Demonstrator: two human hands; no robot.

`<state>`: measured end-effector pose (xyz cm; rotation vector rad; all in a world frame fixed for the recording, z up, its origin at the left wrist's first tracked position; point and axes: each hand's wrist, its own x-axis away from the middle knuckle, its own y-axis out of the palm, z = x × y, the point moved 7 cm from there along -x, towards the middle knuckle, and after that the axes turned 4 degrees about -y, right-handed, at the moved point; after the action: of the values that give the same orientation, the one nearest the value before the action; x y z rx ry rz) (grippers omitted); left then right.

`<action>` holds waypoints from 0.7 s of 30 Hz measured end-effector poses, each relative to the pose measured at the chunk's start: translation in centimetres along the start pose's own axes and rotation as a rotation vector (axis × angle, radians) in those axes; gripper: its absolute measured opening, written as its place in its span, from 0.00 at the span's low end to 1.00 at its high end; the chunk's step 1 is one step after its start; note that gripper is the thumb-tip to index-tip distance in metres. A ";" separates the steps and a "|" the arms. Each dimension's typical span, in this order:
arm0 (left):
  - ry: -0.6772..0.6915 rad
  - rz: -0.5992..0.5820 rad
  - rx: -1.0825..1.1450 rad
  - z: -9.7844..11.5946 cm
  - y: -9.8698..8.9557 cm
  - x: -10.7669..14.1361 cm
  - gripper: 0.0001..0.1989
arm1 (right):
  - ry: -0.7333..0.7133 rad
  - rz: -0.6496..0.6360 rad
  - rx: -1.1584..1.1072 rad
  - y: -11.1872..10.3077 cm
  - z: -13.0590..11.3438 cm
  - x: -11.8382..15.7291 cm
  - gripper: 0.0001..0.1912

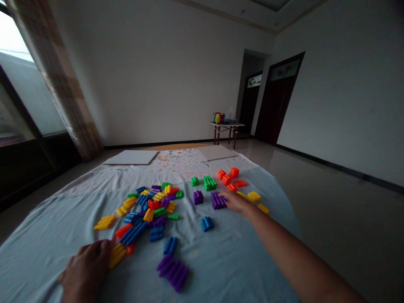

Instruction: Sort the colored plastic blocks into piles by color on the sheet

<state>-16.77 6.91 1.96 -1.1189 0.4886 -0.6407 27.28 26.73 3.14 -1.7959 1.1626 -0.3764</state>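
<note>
My right hand reaches over the right part of the cloth, its fingers at the right side of a purple block group. At the lower left, my left hand rests beside a yellow block; its fingers are bent and what they hold, if anything, is hidden. A mixed pile of coloured blocks lies left of centre. Green blocks, orange blocks, yellow blocks, a small purple cluster and a blue piece lie around my right hand.
Purple blocks and a blue piece lie near the front. Two flat boards lie at the table's far side. A small table with bags stands by the far wall, near dark doors.
</note>
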 end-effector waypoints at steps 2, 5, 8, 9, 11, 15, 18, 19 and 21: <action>-0.013 -0.024 0.019 0.2 -0.1 0.2 0.27 | -0.003 0.020 0.009 -0.8 -0.4 0.1 0.29; -0.026 -0.045 0.039 0.0 0.2 0.0 0.27 | -0.010 0.087 0.025 -2.7 -1.1 0.4 0.27; -0.020 -0.031 0.048 -0.2 0.4 -0.2 0.28 | -0.015 0.188 0.041 -4.8 -1.9 1.0 0.23; -0.019 -0.033 0.047 -0.2 0.4 -0.2 0.28 | -0.030 0.228 0.039 -5.2 -2.5 1.3 0.21; -0.028 -0.037 0.039 -0.1 0.3 0.0 0.29 | -0.094 0.275 0.011 -5.0 -4.2 2.1 0.19; -0.027 -0.042 0.035 0.5 -0.1 0.4 0.30 | -0.251 0.204 -0.089 -1.1 -9.2 4.5 0.16; -0.023 -0.036 0.016 0.5 -0.1 0.5 0.29 | -0.312 0.142 -0.139 1.8 -11.9 6.1 0.16; -0.019 -0.026 0.004 0.4 0.0 0.4 0.29 | -0.319 0.133 -0.142 2.2 -12.2 6.3 0.15; -0.006 0.005 -0.013 -0.1 0.2 0.1 0.28 | -0.287 0.147 -0.113 1.9 -11.7 6.0 0.15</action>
<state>-16.72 6.88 1.78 -1.1316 0.4912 -0.6305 21.48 15.26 6.37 -1.7782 1.1200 0.0338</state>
